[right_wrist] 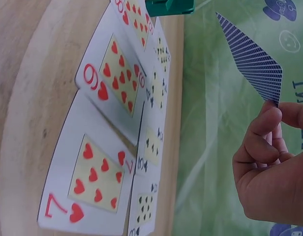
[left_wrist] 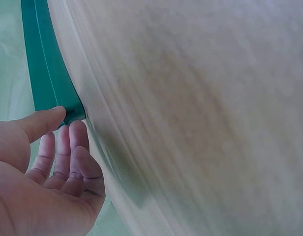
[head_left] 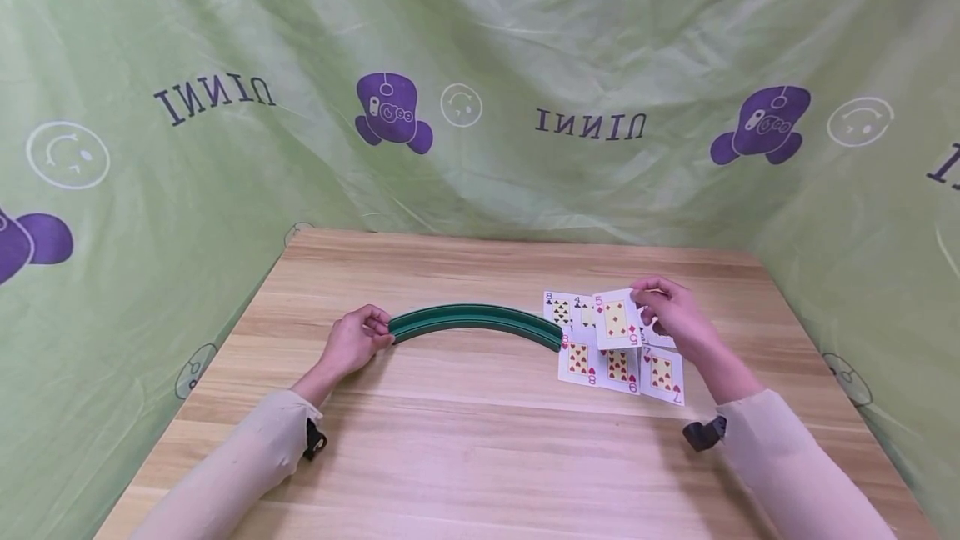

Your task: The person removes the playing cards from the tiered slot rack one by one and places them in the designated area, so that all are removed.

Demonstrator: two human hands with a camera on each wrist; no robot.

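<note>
My left hand (head_left: 351,343) pinches the left end of a curved green card holder (head_left: 465,316), thumb on top and fingers beneath, as the left wrist view shows. My right hand (head_left: 673,313) holds up a five of diamonds (head_left: 617,320) by its corner between thumb and fingers. Its patterned dark blue back (right_wrist: 257,64) faces the right wrist camera. Below it, playing cards lie face up in two rows. Hearts form the near row: an eight (head_left: 577,359), a nine (head_left: 618,367) and a seven (head_left: 662,375). Black-suited cards (head_left: 561,312) make up the far row, partly hidden by the raised card.
The holder's right end reaches the left side of the cards. All this is on a wooden table (head_left: 465,457). Green printed cloth (head_left: 495,40) hangs behind and along both sides. A small dark wrist device (head_left: 705,434) shows at the right sleeve.
</note>
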